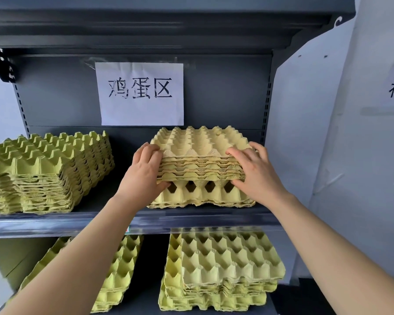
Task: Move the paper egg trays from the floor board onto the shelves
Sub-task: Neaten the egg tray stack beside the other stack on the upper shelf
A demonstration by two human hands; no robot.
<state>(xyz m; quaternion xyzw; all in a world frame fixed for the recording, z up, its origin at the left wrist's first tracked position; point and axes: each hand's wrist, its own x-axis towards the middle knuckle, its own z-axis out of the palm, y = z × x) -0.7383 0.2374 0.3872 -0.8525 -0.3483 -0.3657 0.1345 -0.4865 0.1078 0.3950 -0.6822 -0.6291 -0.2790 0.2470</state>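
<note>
Lower shelf: two tray piles (223,264) lie under my arms.
Left grip (146,169): clamped on the tray stack (200,153), fingers on top, thumb beneath.
Right grip (257,171): clamped likewise on the opposite edge.
Tray stack: over the upper shelf (55,221), on or just above a base tray (200,195); I cannot tell which.
Method: I'd keep it level, square it over the base tray, slide the thumbs out together.
Behind: a paper sign (141,94).

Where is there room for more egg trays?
On the upper shelf, a bare strip lies between the green stack and the yellow stack held by the left hand and right hand. Below, a dark gap splits the lower left stack from the lower right stack. Upper right is crowded.
</note>
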